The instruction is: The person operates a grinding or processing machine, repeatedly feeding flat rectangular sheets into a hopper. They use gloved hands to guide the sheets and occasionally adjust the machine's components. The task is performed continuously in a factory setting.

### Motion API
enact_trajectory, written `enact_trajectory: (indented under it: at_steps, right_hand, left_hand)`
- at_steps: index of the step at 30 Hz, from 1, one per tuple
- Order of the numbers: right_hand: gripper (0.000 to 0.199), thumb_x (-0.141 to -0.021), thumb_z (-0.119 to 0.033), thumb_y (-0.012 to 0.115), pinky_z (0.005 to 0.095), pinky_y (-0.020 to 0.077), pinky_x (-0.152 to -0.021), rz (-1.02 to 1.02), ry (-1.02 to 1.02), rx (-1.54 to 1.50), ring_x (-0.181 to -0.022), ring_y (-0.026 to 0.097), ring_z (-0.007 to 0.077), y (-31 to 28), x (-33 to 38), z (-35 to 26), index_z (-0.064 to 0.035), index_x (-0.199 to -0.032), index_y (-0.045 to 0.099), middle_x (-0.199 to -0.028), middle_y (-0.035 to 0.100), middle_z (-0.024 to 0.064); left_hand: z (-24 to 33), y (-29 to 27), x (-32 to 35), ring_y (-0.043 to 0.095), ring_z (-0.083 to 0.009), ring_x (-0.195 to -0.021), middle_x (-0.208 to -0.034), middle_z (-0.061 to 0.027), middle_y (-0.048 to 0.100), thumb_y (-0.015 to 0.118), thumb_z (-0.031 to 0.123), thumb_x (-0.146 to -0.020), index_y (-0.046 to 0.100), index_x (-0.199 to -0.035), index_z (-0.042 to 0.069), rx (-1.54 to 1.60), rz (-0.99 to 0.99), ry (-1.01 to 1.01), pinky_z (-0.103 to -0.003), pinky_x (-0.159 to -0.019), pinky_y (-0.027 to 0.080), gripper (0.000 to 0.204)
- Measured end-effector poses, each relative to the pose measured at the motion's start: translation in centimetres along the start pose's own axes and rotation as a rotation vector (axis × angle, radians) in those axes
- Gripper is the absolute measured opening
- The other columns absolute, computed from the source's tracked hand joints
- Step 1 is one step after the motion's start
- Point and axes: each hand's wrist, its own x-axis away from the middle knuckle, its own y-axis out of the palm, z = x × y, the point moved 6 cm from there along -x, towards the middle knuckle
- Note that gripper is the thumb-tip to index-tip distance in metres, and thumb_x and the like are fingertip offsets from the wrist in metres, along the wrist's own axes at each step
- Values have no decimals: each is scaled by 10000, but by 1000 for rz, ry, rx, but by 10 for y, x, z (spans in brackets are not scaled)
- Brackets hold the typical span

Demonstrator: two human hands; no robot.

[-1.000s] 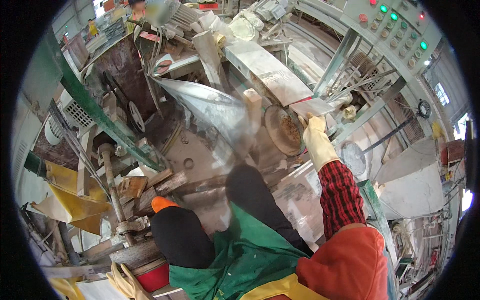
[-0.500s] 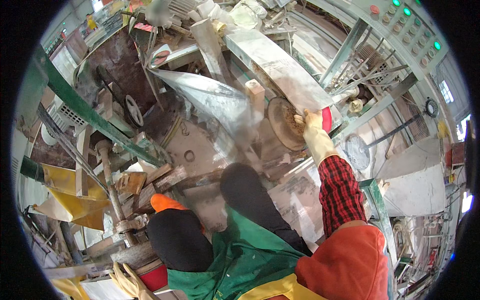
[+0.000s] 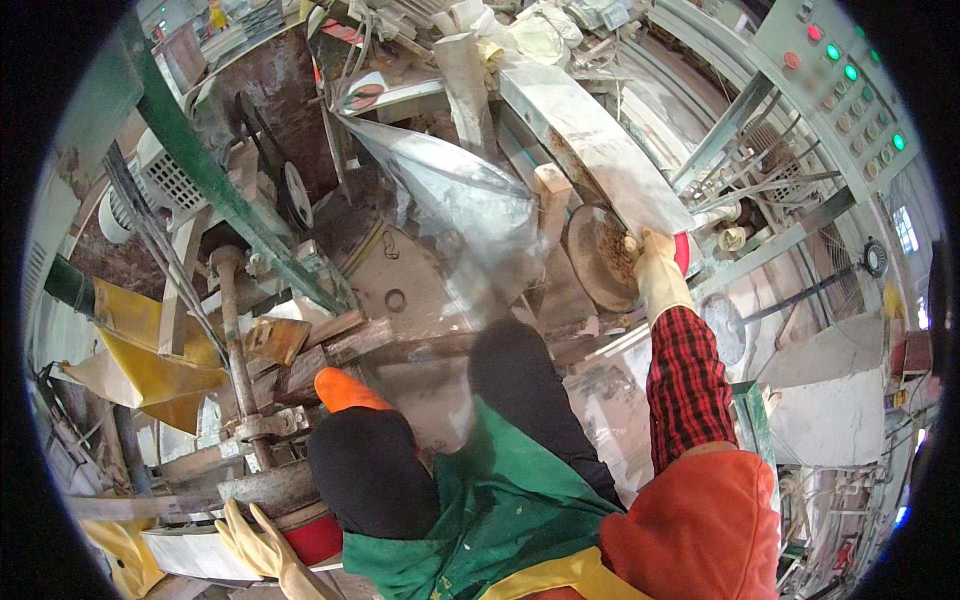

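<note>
Right hand (image 3: 660, 275), cream rubber glove: fingers pressed on round rust-brown metal disc (image 3: 600, 258), centre-right. Left hand (image 3: 262, 540), same glove, spread open on grey machine rim (image 3: 190, 550), lower left. Risk: disc rotation could snag glove.

The round disc (image 3: 600, 258) sits at centre right, with the right hand (image 3: 660, 272) touching its right edge. Left of it hangs the plastic sheet (image 3: 470, 205). The control panel (image 3: 850, 75) stands far right, and the left hand (image 3: 262, 540) rests near left on a beam (image 3: 200, 495).
</note>
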Motion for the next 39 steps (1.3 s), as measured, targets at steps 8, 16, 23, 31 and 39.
enact_trajectory:
  at_steps: [8,16,23,31,39]
  right_hand:
    - [260,-897,-290,630,423,558,-659,-495,-1188,1512,-728,704,312,19,2,-39,-44,-961,684,-784,705,171]
    - [472,-924,-155,637,364,561,-828,-965,-522,781,-970,687,267,155,104,-15,-55,-1375,543,-1176,656,174]
    - [557,-917,-342,579,412,533,-928,-1982,-1167,1118,-1096,683,319,279,611,32,-162,-1442,539,-1213,700,173]
    - [722,-961,-573,547,461,553,-908,-2302,-1555,1297,-1113,684,328,195,869,110,-48,-1448,456,-1223,696,188]
    - [699,-880,-442,722,497,521,-938,-2403,-1132,1036,-1128,652,407,133,881,187,-67,-1384,416,-1181,668,264]
  left_hand:
    - [1,-14,8,459,-460,-1366,-1392,-199,602,597,276,-989,604,-1356,13,25,23,-92,-494,-1171,335,451]
    - [29,-65,-15,574,-446,-1168,-1199,-204,643,736,199,-822,617,-1238,21,238,88,-72,-514,-1075,425,467]
    - [18,-65,8,535,-388,-1146,-1141,-160,623,731,249,-783,632,-1150,45,197,156,-65,-495,-996,430,431]
    - [35,-35,5,518,-336,-1167,-1161,-143,593,626,226,-867,579,-1204,62,574,201,-33,-469,-1069,390,377]
    - [11,35,44,512,-303,-1234,-1275,-130,568,565,306,-960,517,-1320,90,1984,157,-453,-433,-1089,395,423]
